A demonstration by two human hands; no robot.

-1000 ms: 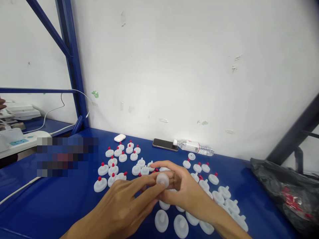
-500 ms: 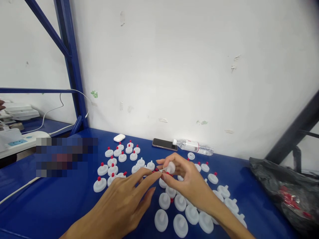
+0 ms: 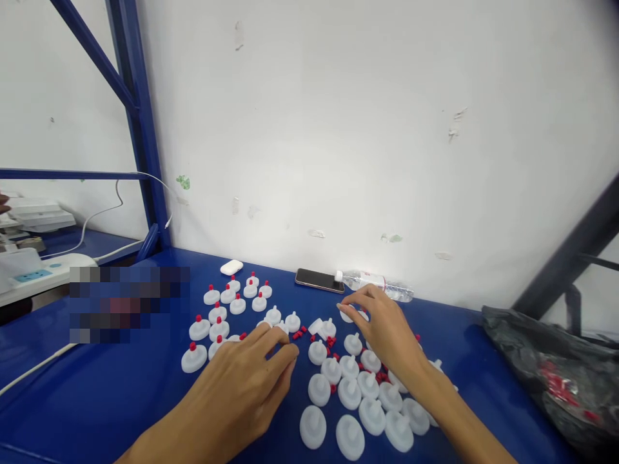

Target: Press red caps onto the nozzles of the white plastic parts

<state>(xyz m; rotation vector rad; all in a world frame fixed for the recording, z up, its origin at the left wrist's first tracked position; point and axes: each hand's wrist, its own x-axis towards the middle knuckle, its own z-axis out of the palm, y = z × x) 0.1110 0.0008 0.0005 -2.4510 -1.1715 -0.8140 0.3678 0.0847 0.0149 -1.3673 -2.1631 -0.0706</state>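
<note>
My right hand [image 3: 387, 328] is at the back of the right-hand group, thumb and forefinger pinched at the top of a white spouted lid [image 3: 347, 314]. The spout's tip is hidden by the fingers. My left hand [image 3: 254, 374] is over the middle of the table with its fingers curled together. Whatever they hold, if anything, is hidden. Between my hands are small red caps [image 3: 331, 343] and bare white lids [image 3: 318, 352] with spouts pointing up. Left of my left hand, several white lids [image 3: 198, 330] wear red caps on their spouts.
Along the wall lie a white case [image 3: 231, 267], a phone [image 3: 319, 280] and a clear plastic bottle [image 3: 372, 283]. A black plastic bag [image 3: 536, 367] with red pieces showing rests on the right. Blue frame posts [image 3: 138, 129] and a white power strip [image 3: 53, 277] are on the left.
My hands have parted. The right one moved from the middle towards the back right, and the white lid it held is no longer between both hands. My left fingers drew back slightly and curled.
</note>
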